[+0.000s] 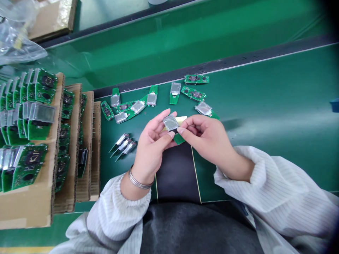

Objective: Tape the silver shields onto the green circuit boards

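My left hand (153, 143) is closed on a small green circuit board (179, 139) with a square grey display (171, 122) on its upper part. My right hand (206, 137) pinches at the right side of the same board, thumb on the strip below the display. A pale yellow piece (181, 119) shows behind the display, between the hands; its far part is hidden by the right fingers. Both hands are above the end of a black strip (177, 173) on the green table. Left of my left hand, several boards (123, 146) stand on edge in a small group.
Loose boards with displays (138, 106) and boards with components showing (194, 94) lie beyond the hands. At the left stand cardboard racks (31, 204) filled with boards. A plastic bag (21, 46) and cardboard (53, 21) are at the upper left. A dark ledge (212, 67) crosses behind.
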`<move>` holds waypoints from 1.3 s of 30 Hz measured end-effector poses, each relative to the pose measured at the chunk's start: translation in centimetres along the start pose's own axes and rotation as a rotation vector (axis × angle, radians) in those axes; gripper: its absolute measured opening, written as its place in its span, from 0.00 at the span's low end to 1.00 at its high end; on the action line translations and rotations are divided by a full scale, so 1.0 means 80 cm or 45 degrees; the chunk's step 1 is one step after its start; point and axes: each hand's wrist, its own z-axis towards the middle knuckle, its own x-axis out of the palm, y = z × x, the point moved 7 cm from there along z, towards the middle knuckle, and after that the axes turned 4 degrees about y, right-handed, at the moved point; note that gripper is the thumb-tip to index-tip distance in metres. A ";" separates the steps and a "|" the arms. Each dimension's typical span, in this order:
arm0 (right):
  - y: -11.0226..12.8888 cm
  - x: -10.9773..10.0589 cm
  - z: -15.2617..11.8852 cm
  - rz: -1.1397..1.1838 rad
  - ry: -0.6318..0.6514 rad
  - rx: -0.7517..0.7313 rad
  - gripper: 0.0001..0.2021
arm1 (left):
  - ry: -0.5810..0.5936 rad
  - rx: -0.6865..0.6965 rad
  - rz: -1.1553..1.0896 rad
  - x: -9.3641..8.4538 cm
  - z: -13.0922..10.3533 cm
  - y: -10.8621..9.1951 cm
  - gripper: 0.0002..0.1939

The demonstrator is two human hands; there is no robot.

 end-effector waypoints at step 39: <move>0.049 -0.028 -0.018 -0.606 -0.151 -0.784 0.08 | 0.068 0.083 0.105 -0.002 0.006 0.008 0.23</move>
